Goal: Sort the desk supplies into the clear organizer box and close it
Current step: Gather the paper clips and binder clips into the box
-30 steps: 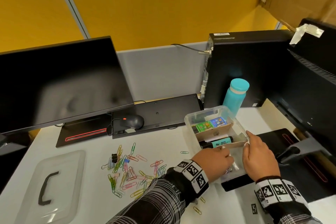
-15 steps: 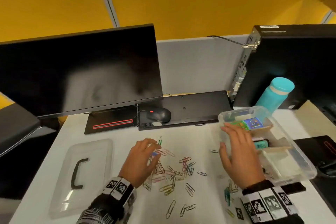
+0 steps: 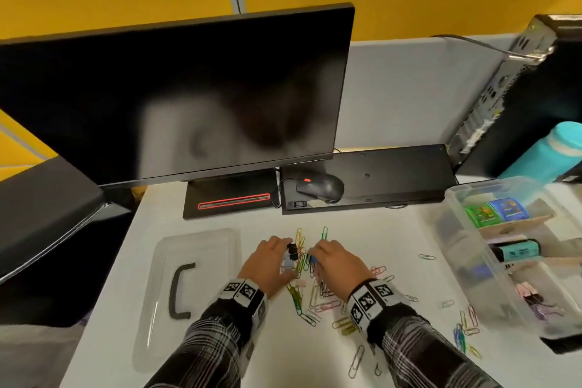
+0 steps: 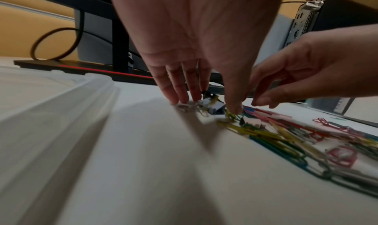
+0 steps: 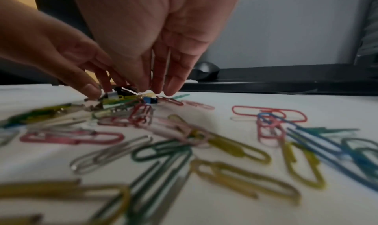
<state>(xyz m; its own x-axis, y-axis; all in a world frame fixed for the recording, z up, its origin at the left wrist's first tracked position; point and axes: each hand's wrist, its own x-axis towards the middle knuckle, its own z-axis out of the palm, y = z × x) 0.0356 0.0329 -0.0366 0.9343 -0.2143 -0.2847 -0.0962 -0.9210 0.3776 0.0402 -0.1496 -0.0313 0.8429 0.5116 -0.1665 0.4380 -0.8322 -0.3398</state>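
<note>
Left hand (image 3: pixel 270 261) and right hand (image 3: pixel 337 263), fingers straight and spread, touch the paper clips (image 3: pixel 318 293); organizer box (image 3: pixel 466 249) stands well right, lid (image 3: pixel 189 287) left.

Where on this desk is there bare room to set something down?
Bare desk lies between the lid and the left sleeve, and between the keyboard and the paper clips. It is crowded around both hands, left hand and right hand, and beside the organizer box.
</note>
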